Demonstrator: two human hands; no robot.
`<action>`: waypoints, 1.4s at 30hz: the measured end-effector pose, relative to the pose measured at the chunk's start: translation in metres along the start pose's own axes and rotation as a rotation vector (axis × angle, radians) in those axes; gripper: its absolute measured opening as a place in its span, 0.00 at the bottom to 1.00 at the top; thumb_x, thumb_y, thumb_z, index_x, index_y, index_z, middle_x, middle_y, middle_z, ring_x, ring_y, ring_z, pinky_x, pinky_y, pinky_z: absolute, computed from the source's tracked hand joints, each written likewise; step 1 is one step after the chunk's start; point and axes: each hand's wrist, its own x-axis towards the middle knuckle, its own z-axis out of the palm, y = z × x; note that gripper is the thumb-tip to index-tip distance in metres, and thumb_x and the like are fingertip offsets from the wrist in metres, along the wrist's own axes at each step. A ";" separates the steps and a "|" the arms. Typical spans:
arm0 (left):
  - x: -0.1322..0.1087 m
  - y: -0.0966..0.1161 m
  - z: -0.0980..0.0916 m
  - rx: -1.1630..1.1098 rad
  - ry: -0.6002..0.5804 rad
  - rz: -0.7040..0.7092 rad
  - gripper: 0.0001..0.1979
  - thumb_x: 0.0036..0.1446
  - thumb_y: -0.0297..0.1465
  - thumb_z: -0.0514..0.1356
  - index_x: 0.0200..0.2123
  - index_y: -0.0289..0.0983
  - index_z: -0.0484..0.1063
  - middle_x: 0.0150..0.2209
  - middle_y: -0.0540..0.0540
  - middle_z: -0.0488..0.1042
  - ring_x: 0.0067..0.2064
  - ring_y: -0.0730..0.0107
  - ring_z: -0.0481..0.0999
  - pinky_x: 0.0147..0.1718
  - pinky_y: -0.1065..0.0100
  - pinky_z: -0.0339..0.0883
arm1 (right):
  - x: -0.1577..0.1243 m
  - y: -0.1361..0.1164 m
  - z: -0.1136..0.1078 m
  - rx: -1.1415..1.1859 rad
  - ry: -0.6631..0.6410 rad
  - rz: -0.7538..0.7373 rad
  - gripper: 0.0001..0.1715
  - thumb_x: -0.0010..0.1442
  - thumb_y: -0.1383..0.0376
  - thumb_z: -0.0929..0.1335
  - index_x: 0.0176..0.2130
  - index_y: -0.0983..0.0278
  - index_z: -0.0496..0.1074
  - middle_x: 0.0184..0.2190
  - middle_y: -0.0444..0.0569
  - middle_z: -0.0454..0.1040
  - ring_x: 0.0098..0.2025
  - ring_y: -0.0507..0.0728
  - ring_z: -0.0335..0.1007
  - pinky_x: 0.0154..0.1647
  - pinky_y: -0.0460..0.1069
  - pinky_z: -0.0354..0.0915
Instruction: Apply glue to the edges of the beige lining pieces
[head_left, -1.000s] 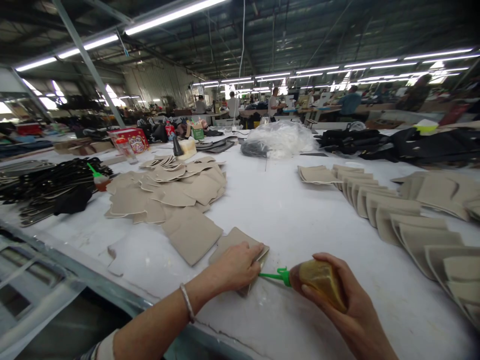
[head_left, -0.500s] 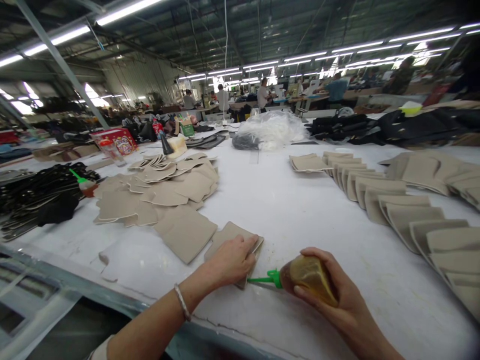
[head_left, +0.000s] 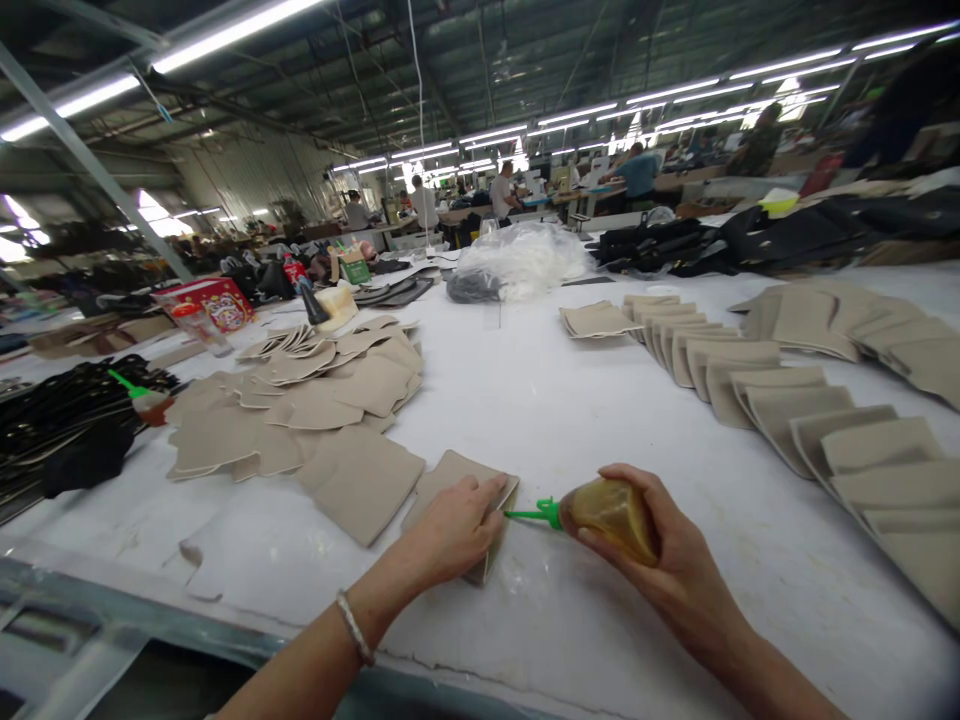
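My left hand (head_left: 459, 525) lies on a beige square piece (head_left: 442, 478) near the table's front edge, its index finger at the piece's right edge. The piece's right side looks slightly raised. My right hand (head_left: 656, 545) is wrapped round a clear bottle of amber liquid (head_left: 611, 515), tilted on its side. Its thin green nozzle (head_left: 534, 513) points left, the tip at the right edge of the piece beside my left fingertips. Another beige piece (head_left: 364, 480) lies just left of it, by a loose pile of beige pieces (head_left: 315, 400).
Overlapping rows of beige pieces (head_left: 795, 410) stretch along the right of the white table (head_left: 510, 400). Black parts (head_left: 75, 420) and a second green-tipped bottle (head_left: 150, 402) lie left. Plastic wrap (head_left: 525, 260) is at the back; people work beyond.
The nozzle tip has moved from the lower part of the piece's right edge up along it, beside my left fingertips. The camera view has shifted a little to the right.
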 end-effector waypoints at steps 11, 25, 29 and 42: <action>0.002 -0.003 0.002 0.010 -0.017 -0.013 0.26 0.62 0.33 0.46 0.64 0.40 0.57 0.52 0.41 0.71 0.54 0.58 0.70 0.55 0.62 0.61 | 0.004 -0.004 0.001 0.033 0.026 0.017 0.24 0.58 0.55 0.72 0.51 0.56 0.62 0.45 0.45 0.68 0.42 0.58 0.69 0.45 0.50 0.65; 0.002 -0.002 0.001 -0.003 -0.003 -0.008 0.27 0.62 0.31 0.47 0.64 0.39 0.58 0.52 0.41 0.71 0.53 0.58 0.71 0.54 0.62 0.61 | -0.001 -0.003 -0.006 0.065 -0.096 -0.072 0.24 0.61 0.59 0.71 0.53 0.52 0.61 0.48 0.43 0.66 0.45 0.56 0.68 0.47 0.47 0.64; 0.002 -0.003 0.002 -0.013 -0.002 -0.004 0.27 0.62 0.31 0.47 0.64 0.39 0.58 0.54 0.41 0.70 0.54 0.58 0.70 0.55 0.62 0.60 | -0.001 -0.004 -0.005 0.065 -0.119 -0.090 0.23 0.61 0.58 0.70 0.53 0.52 0.61 0.48 0.43 0.67 0.45 0.56 0.68 0.46 0.47 0.65; 0.001 -0.003 0.003 -0.051 0.019 0.006 0.27 0.62 0.32 0.48 0.64 0.39 0.58 0.54 0.40 0.70 0.55 0.56 0.70 0.55 0.61 0.60 | -0.004 -0.005 0.000 0.041 -0.058 -0.034 0.23 0.60 0.57 0.71 0.52 0.54 0.61 0.47 0.43 0.67 0.43 0.55 0.69 0.45 0.46 0.65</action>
